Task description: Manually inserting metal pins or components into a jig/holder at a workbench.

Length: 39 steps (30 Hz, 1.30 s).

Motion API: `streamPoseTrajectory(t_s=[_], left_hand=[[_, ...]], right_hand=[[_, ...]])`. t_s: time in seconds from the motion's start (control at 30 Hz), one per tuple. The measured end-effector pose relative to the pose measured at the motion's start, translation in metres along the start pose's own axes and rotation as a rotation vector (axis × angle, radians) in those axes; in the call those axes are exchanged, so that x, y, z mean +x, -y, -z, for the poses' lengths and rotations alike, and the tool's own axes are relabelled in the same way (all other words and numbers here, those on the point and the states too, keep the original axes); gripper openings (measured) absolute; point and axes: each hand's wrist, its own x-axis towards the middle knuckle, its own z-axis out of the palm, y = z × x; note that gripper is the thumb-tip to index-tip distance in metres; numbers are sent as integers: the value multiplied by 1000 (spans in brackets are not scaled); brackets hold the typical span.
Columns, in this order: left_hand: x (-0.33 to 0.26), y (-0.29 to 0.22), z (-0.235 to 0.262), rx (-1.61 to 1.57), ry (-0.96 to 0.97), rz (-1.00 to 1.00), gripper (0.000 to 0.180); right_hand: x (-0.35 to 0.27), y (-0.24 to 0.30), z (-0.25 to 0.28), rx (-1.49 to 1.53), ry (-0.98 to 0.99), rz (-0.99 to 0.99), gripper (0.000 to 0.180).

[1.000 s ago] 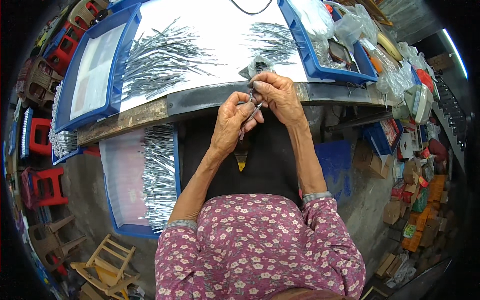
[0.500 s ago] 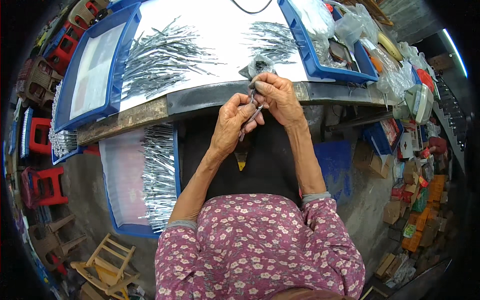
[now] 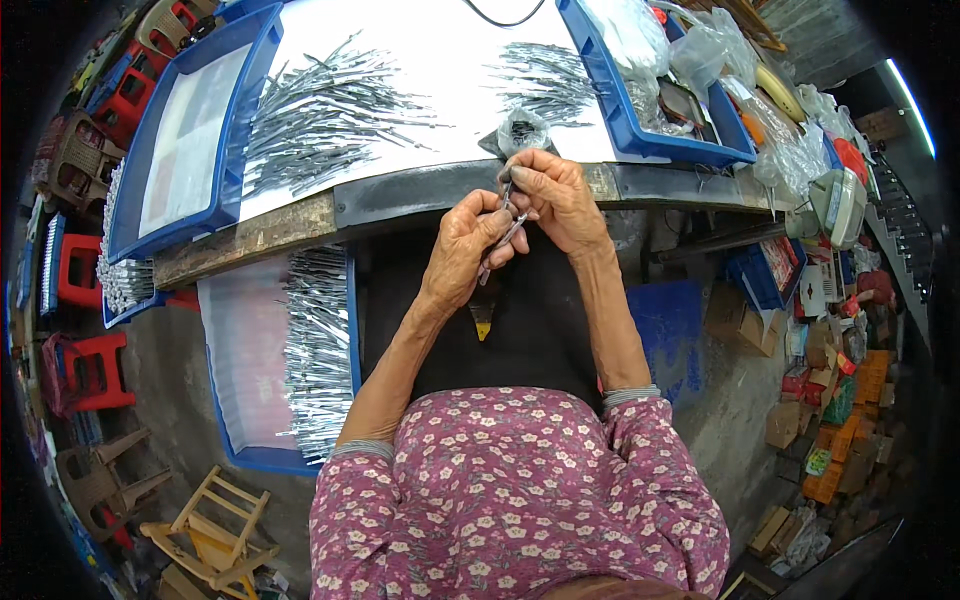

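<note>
My left hand (image 3: 463, 248) and my right hand (image 3: 562, 197) meet at the table's front edge, both closed in a pinch. Between them is a thin grey metal strip (image 3: 500, 246), slanting down out of my left fingers; my fingertips cover much of it. Just beyond my right fingers, a clear plastic bag or cup (image 3: 537, 131) with small dark pieces in it rests at the edge of the white table top. A large loose pile of similar strips (image 3: 325, 120) lies to the left, and a smaller pile of strips (image 3: 545, 80) to the right.
A blue tray (image 3: 232, 125) stands at the table's left end, a blue bin (image 3: 640, 148) with plastic bags at its right. Below left, another blue tray (image 3: 228, 440) holds many shiny strips (image 3: 318, 370). Red stools (image 3: 100, 372) and a wooden folding chair (image 3: 215, 540) stand at left.
Both hands stay almost in place, with only slight finger movement around the strip. The piles and trays look the same.
</note>
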Motion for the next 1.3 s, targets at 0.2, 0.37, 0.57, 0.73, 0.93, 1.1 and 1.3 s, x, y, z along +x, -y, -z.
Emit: streamPoseTrajectory(t_s=[0.2,0.37,0.57,0.73,0.93,1.1,1.3], left_hand=[[-1,1,1,-24,6,31,25],[-3,0,3,-77,35,64,24],[-2,-2,3,-125,33,140,21],[-2,-3,5,-64,23,161,19],[2,-3,1,-69,41,191,18],[5,-3,-1,13,37,145,18],[13,-18,4,143,66,104,21]], right_hand=[[-1,-2,-1,-169,-47,21,15],[-7,0,-9,-400,-91,96,14],[-9,-6,-1,-413,-48,128,13],[-13,-3,0,-327,10,64,11],[-15,-2,9,-325,60,67,12],[-14,-1,7,-335,-22,118,11],[-5,8,9,-255,-67,82,13]])
